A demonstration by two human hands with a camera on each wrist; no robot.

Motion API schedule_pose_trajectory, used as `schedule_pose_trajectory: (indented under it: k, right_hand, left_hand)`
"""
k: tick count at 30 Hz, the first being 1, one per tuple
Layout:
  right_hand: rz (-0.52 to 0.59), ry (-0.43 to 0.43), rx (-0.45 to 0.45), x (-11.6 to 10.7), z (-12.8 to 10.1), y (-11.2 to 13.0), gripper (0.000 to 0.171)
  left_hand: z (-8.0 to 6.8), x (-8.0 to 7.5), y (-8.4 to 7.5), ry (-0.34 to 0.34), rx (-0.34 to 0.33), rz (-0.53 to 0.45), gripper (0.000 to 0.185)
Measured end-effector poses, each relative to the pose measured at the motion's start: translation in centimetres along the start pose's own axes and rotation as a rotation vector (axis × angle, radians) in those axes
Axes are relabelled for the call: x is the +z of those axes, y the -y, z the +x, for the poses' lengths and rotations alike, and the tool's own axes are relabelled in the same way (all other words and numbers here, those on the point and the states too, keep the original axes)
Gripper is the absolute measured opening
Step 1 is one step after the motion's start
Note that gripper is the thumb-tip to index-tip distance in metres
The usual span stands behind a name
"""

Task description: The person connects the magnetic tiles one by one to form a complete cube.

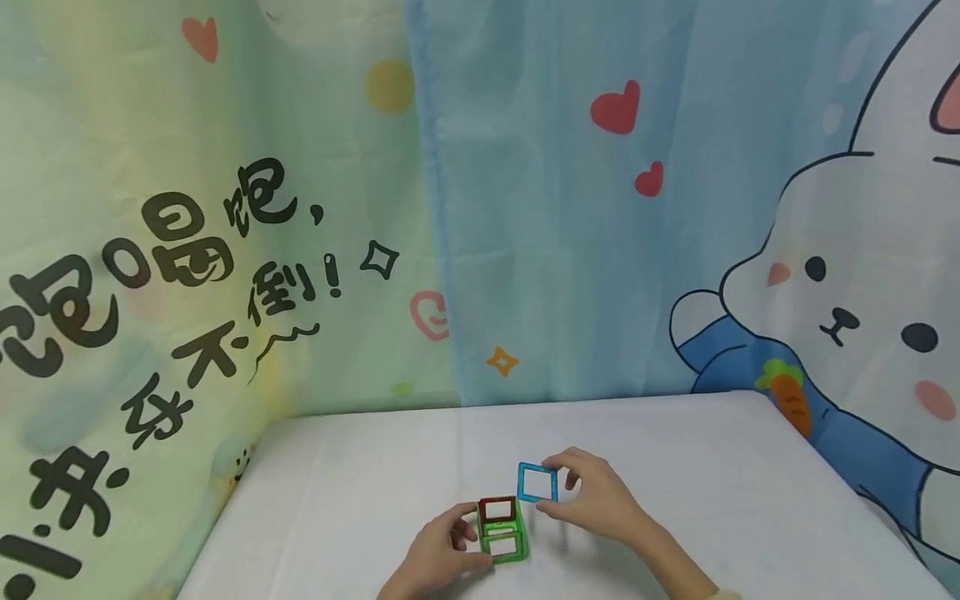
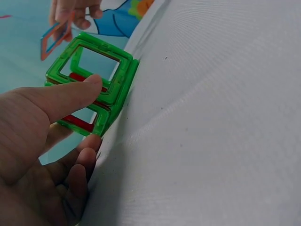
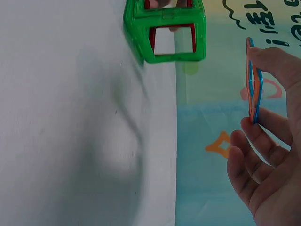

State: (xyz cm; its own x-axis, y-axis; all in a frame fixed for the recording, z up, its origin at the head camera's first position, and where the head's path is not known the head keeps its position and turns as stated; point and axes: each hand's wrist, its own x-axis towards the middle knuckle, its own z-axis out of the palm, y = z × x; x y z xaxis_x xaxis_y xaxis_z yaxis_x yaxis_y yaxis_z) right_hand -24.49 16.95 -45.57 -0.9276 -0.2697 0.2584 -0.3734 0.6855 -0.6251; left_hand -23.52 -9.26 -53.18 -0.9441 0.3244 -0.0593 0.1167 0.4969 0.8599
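Note:
A small structure of green and red square frame tiles (image 1: pixel 501 530) stands on the white table (image 1: pixel 750 500) near its front edge. My left hand (image 1: pixel 467 540) grips it from the left. In the left wrist view my thumb (image 2: pixel 70 96) presses on the structure's top green tile (image 2: pixel 101 70), and the other fingers (image 2: pixel 77 169) curl at its lower edge. My right hand (image 1: pixel 564 487) pinches a blue square tile (image 1: pixel 537 482) upright, just above and right of the structure. In the right wrist view the blue tile (image 3: pixel 252 80) is edge-on with an orange layer behind it, apart from the green structure (image 3: pixel 164 33).
Printed curtains hang behind the table: a green one with black characters (image 1: pixel 187 250) on the left and a blue one with a white rabbit (image 1: pixel 847 292) on the right. The white tablecloth (image 2: pixel 211 141) shows soft creases. The table's right edge runs diagonally (image 1: pixel 862 500).

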Motion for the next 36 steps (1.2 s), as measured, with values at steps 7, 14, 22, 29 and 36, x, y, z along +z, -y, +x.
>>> schedule_pose_trajectory:
  k: [7,14,22,29,36]
  right_hand:
    - [0.059,0.05,-0.051,1.3,0.3,1.2,0.045]
    - [0.072,0.079,-0.13,2.3,0.5,1.7,0.048]
    - [0.123,0.151,-0.162,3.8,0.4,1.3,0.05]
    - [0.127,0.186,-0.17,4.1,0.8,1.3,0.05]
    - [0.162,0.193,-0.173,3.9,0.7,0.9,0.05]
  left_hand:
    - [0.1,-0.2,-0.1,-0.002,0.023,0.046,0.069]
    - [0.4,-0.5,-0.3,-0.009,0.063,0.066,0.068]
    - [-0.1,-0.4,0.4,0.007,0.067,0.069,0.067]
    - [0.0,-0.4,0.6,-0.003,0.049,0.057,0.066]
    - [0.0,-0.2,0.2,0.003,0.06,0.049,0.067]
